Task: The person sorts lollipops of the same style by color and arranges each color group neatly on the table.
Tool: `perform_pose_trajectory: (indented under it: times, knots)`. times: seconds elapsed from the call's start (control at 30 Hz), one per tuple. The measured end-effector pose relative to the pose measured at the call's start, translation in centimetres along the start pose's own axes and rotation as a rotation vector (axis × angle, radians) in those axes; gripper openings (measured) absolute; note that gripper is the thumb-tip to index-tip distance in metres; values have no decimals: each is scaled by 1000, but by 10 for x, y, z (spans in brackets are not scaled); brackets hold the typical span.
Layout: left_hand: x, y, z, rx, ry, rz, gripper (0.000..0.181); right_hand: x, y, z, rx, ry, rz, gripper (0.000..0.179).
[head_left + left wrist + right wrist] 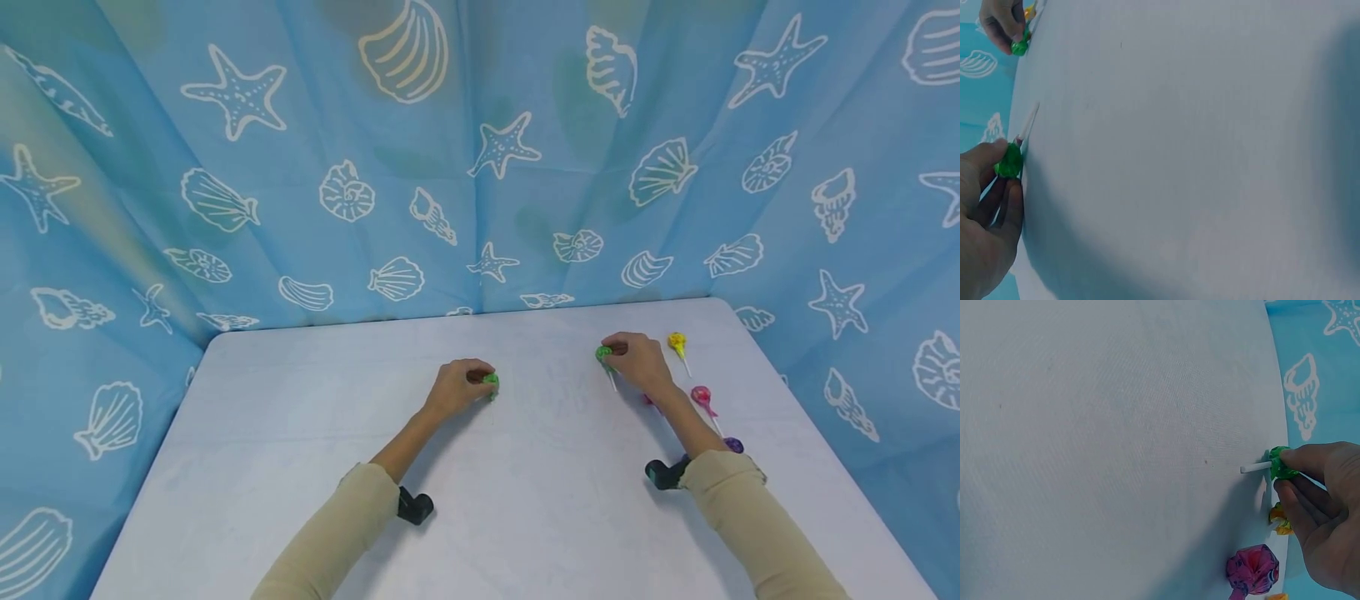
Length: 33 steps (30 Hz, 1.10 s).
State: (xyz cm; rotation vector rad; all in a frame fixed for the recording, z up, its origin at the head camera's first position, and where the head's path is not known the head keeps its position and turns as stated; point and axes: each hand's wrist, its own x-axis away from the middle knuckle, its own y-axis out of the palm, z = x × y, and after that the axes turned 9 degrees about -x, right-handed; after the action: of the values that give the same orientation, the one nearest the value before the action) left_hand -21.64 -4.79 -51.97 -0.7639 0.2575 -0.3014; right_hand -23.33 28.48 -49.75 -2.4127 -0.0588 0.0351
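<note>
With thumb and fingertips, my left hand [453,388] pinches a green-wrapped lollipop [1010,161] by its head, near the middle of the table. Its white stick points away from the hand in the left wrist view. Farther right, my right hand [637,360] pinches a second green lollipop [1282,464] by the head, its white stick sticking out. Just beyond that hand lies a yellow lollipop [677,342]. A pink-red lollipop [701,396] lies beside the right forearm, and a purple one [733,445] is partly covered by it. Another pink one [648,400] shows partly under the right wrist.
A white cloth-covered table [300,433] lies under both hands. Behind it and along its sides hangs a blue curtain [450,183] with white shells and starfish. Black wrist-worn devices [416,507] stick out by both sleeves.
</note>
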Motion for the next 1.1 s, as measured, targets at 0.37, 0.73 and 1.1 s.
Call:
perform_pose_trajectory:
  times: [0.37, 0.73, 1.1]
  knots:
    - [-14, 22, 15, 122, -3, 46, 24, 1, -1, 3, 0, 17, 6, 27]
    - [-41, 64, 52, 184, -39, 83, 25, 1, -1, 3, -4, 3, 20, 25]
    - [-61, 87, 76, 147, -83, 65, 23, 1, 2, 2, 1, 17, 8, 25]
